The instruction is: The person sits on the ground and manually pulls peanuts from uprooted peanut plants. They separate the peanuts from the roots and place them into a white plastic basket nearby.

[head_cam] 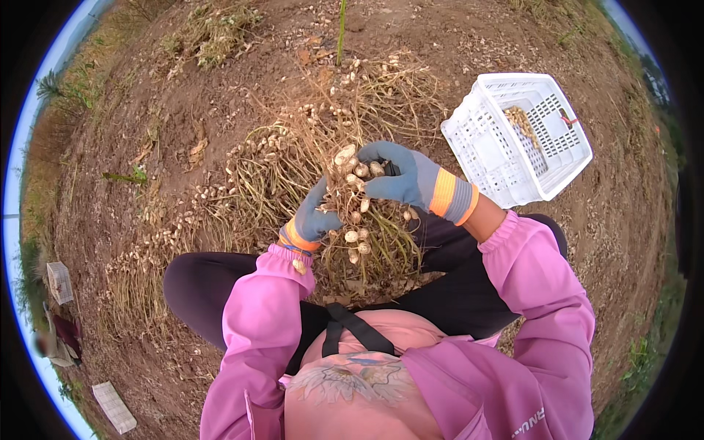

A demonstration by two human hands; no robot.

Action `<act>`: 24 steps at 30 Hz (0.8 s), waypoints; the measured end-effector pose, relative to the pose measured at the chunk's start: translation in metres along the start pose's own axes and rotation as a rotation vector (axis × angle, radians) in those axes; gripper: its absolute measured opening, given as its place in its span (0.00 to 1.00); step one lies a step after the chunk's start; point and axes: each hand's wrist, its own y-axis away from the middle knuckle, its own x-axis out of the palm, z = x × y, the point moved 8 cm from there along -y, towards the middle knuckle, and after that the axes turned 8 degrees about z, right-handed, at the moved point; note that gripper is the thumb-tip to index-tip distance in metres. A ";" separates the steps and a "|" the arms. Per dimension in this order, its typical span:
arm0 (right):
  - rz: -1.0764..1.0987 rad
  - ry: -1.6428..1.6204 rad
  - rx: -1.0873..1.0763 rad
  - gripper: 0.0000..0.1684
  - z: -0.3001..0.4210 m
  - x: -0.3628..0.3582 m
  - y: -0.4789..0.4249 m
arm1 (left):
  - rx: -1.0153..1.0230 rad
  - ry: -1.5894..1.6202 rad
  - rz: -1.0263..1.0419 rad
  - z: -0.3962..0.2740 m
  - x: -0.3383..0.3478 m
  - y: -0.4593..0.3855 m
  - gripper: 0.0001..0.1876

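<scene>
My left hand (pixel 313 217), in a blue-grey glove with an orange cuff, grips the left side of a bunch of peanut plants (pixel 352 212) in front of my lap. Pale pods hang from its roots. On the bunch's upper right, my right hand (pixel 399 173), gloved alike, has its fingers and thumb closed around several peanut pods (pixel 362 170). Dry stems reach down from the bunch between my knees. A loose peanut pod (pixel 298 266) hangs at my left cuff. Behind the hands lies a heap of pulled peanut plants (pixel 269 165) with pods on the soil.
A white plastic crate (pixel 495 148) with some peanuts inside stands at the right, tilted in view. More plants (pixel 214 33) lie farther off, and a row (pixel 137 280) runs left. At far left are another person (pixel 61 338) and two crates, one upper (pixel 59 283), one lower (pixel 114 407).
</scene>
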 end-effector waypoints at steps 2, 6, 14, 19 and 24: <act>0.021 0.005 0.019 0.34 -0.004 0.003 -0.001 | -0.023 -0.055 -0.003 0.004 -0.006 0.004 0.47; 0.034 -0.026 0.093 0.30 -0.016 0.005 0.000 | -0.132 -0.115 -0.027 0.002 0.003 0.008 0.51; 0.006 0.063 0.058 0.24 -0.017 0.003 -0.001 | -0.066 -0.416 -0.084 -0.022 0.000 -0.001 0.51; -0.088 0.074 -0.117 0.25 -0.010 0.000 -0.004 | -0.130 -0.448 -0.214 -0.023 -0.023 0.009 0.48; -0.201 0.212 -0.188 0.30 -0.010 -0.002 -0.001 | -0.227 -0.390 -0.219 -0.028 -0.008 0.012 0.39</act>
